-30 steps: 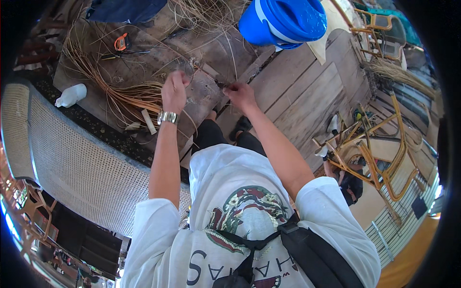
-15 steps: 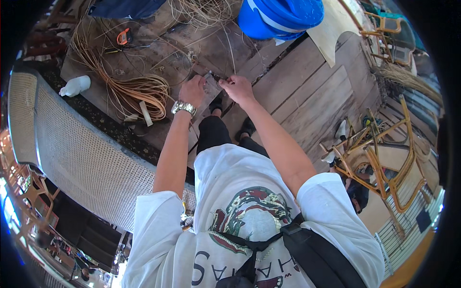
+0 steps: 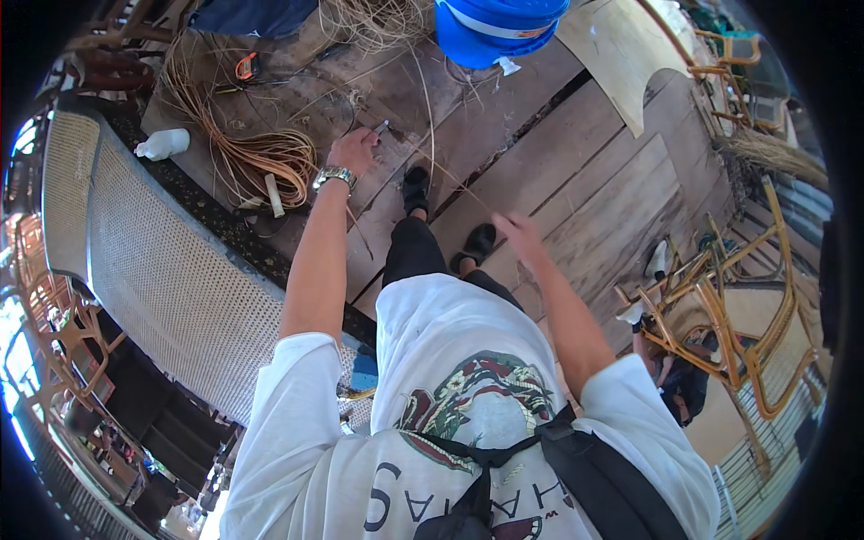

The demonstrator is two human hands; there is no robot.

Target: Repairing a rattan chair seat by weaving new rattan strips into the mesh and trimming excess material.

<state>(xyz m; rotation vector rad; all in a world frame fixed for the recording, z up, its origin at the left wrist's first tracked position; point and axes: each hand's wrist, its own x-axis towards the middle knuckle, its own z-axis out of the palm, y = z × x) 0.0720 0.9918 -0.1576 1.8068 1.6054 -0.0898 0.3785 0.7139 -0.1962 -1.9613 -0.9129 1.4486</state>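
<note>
R hand [image 3: 520,239] blurred, but grip looks pinched on thin tan cane strand [image 3: 463,187], stretched twd L hand [image 3: 355,151] by small metal-tipped item [image 3: 382,128]; L hold: can't tell. Strand prob. mid-work; brown-orange coiled cane bundle [image 3: 274,155], many lengths left, lies nr L wrist.

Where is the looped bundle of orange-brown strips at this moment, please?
In the head view's left half, the bundle lies between the white plastic bottle and the person's left hand.
</note>
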